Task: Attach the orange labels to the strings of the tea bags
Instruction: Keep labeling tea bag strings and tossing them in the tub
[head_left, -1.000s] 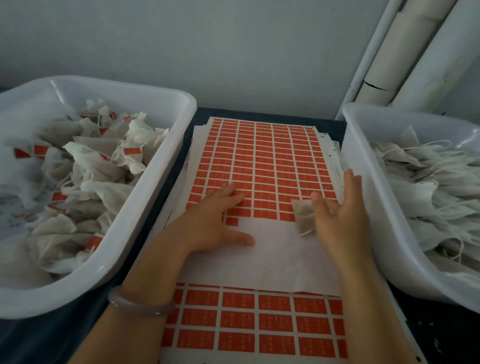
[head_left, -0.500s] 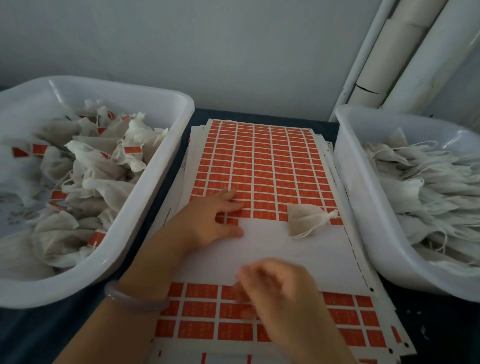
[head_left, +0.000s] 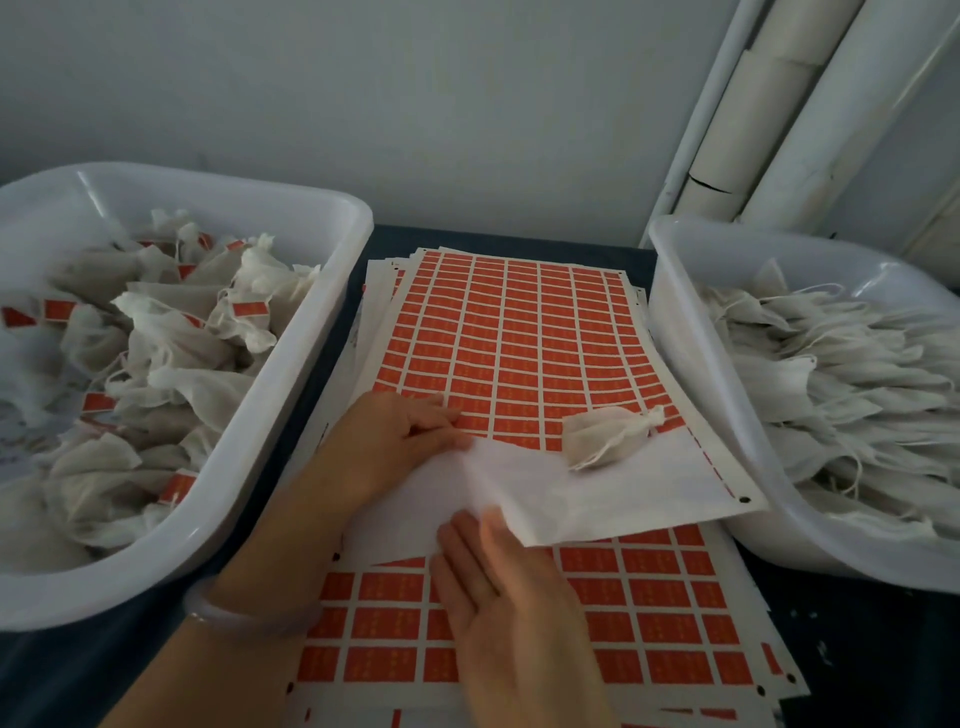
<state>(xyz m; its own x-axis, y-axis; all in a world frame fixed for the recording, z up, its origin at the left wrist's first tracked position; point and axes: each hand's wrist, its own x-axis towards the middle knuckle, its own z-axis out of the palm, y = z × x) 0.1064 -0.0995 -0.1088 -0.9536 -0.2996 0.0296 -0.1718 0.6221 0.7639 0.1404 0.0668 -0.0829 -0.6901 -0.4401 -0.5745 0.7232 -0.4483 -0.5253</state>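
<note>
Has opened the right hand (head_left: 509, 597) since half a second ago, when it hung curled over the lower sheet (head_left: 675, 623) at 6 o'clock, and slid it palm up toward 12 o'clock. Now carries the near edge of the top label sheet (head_left: 623, 493) on straight, released fingers (head_left: 460, 545), grasping nothing. Lifts and buckles the blank part of the sheet there.

Has kept the left hand (head_left: 389, 441) at 9 o'clock on the same sheet, fingers bent and pressing down at the nearest row of orange labels (head_left: 509, 364), thumb beside the raised paper. Cannot tell whether pinching a label. Wears a pale bracelet (head_left: 244, 616) on that wrist.

Has not shifted the single tea bag (head_left: 608, 436). Lying on the top sheet at 3 o'clock of the left hand, across the border between orange rows and blank backing, gathered top pointing to 3 o'clock, apart from both hands.

At 9 o'clock on the dark bench (head_left: 857, 649), a white left tub (head_left: 291, 395) of labelled tea bags (head_left: 171, 338). At 3 o'clock, a white right tub (head_left: 691, 364) of plain tea bags (head_left: 857, 374), strings loose. At 1 o'clock, white pipes (head_left: 779, 104).
</note>
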